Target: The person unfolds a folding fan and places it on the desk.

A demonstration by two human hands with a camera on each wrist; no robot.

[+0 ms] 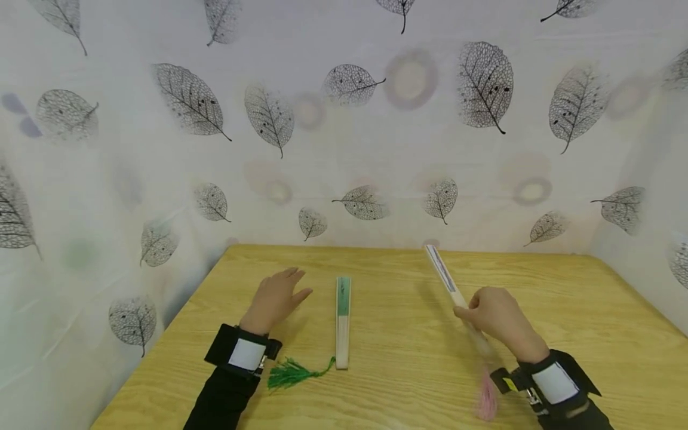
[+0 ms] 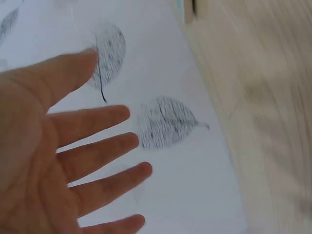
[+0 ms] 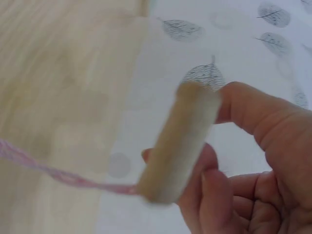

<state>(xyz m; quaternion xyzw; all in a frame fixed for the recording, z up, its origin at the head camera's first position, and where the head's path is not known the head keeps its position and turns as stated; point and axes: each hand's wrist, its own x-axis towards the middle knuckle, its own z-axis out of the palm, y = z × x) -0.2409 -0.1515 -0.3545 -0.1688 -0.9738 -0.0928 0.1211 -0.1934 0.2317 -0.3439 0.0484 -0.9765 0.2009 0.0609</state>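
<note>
My right hand pinches a folded hand fan near its middle, its top tilted up to the left. A pink tassel hangs from the fan's lower end. In the right wrist view the blunt end of that fan points at the camera, thumb and curled fingers around it. A second folded fan, green above and pale below, lies upright in the view on the table, its green tassel spread to the left. Left of that fan, my left hand holds nothing, its fingers spread in the left wrist view.
The yellow wood-grain table reaches back to a white cloth printed with dark leaves, which hangs behind and along both sides. A strapped wrist camera sits on each arm over dark sleeves.
</note>
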